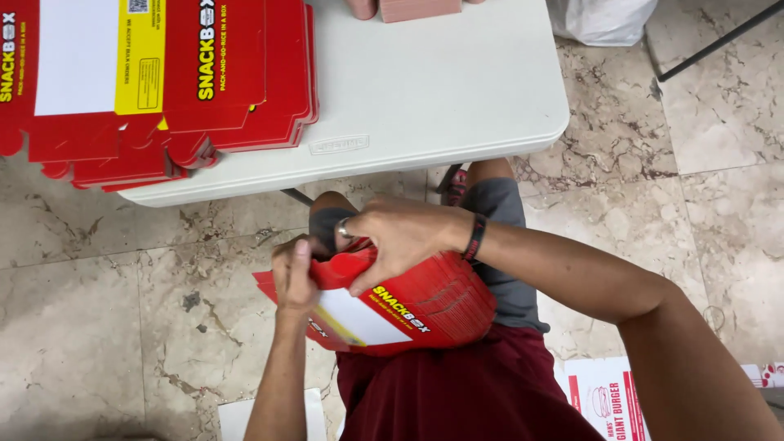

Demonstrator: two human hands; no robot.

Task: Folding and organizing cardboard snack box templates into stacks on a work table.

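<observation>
I hold a thick stack of flat red carton blanks with yellow and white panels [425, 306] over my lap, below the table edge. My right hand [400, 237], with a ring and a dark wristband, grips the stack's top edge from above. At the stack's left end, my left hand [296, 278] pinches the edge, thumb up. Both hands are closed on the same stack.
A white folding table [441, 90] lies ahead, with a second pile of flat red carton blanks [163, 90] on its left part. Another person's hand and a pinkish stack [416, 8] show at the far edge. Marble floor surrounds; printed white cartons [604, 400] lie at lower right.
</observation>
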